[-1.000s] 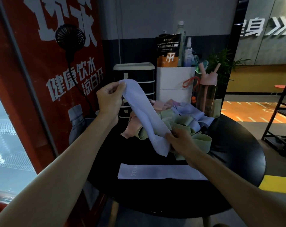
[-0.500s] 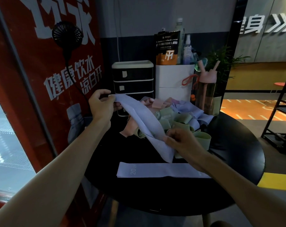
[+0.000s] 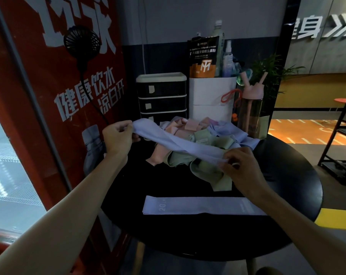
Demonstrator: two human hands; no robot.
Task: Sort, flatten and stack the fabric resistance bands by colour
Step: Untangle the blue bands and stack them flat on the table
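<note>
I hold a lavender fabric band (image 3: 180, 144) stretched between both hands above the table. My left hand (image 3: 118, 136) pinches its far-left end; my right hand (image 3: 240, 165) pinches its right end, lower and nearer to me. Behind and under it lies a jumbled pile of bands: pink ones (image 3: 186, 128), green ones (image 3: 206, 171) and more lavender ones (image 3: 233, 132). One lavender band (image 3: 198, 205), marked "20", lies flat near the front of the round black table (image 3: 287, 175).
At the table's back stand a black drawer unit (image 3: 161, 96), a white container (image 3: 211, 100) holding a pouch and bottles, and a pink-lidded bottle (image 3: 249, 112). A red poster wall with a small fan (image 3: 82, 41) is close on the left. A black rack (image 3: 342, 135) stands right.
Both hands have lowered the lavender band from a steep diagonal to a flatter line. My left hand dropped and moved left; my right hand slid right along the band.
</note>
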